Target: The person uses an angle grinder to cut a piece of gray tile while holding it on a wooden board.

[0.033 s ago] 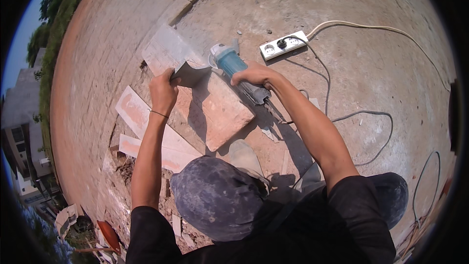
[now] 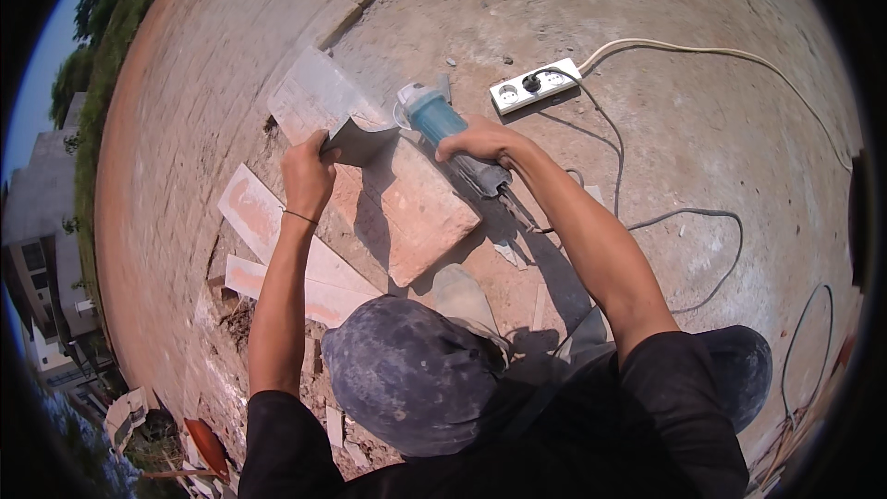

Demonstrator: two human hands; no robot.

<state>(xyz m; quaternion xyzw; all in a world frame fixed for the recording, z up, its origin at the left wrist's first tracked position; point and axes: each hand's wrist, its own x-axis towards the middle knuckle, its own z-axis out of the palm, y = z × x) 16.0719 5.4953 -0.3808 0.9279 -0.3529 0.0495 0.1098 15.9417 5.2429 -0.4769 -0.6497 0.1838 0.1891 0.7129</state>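
Observation:
My right hand (image 2: 476,141) is wrapped round the body of a teal and black angle grinder (image 2: 432,118), its head pointing away from me. My left hand (image 2: 309,171) is closed on the near edge of a thin grey tile (image 2: 365,141), tilted up in front of a rough pinkish stone block (image 2: 430,212). The grinder's head is beside the tile's right end; its disc is hard to make out. Pale dust hangs over another flat tile (image 2: 319,97) just beyond. A dark cord runs back from the grinder.
A white power strip (image 2: 536,91) with a black plug lies at the upper right, its pale cable (image 2: 684,46) trailing right. The dark cord (image 2: 684,212) loops over the ground. Long tile pieces (image 2: 268,222) and rubble (image 2: 242,319) lie at the left, below my left forearm.

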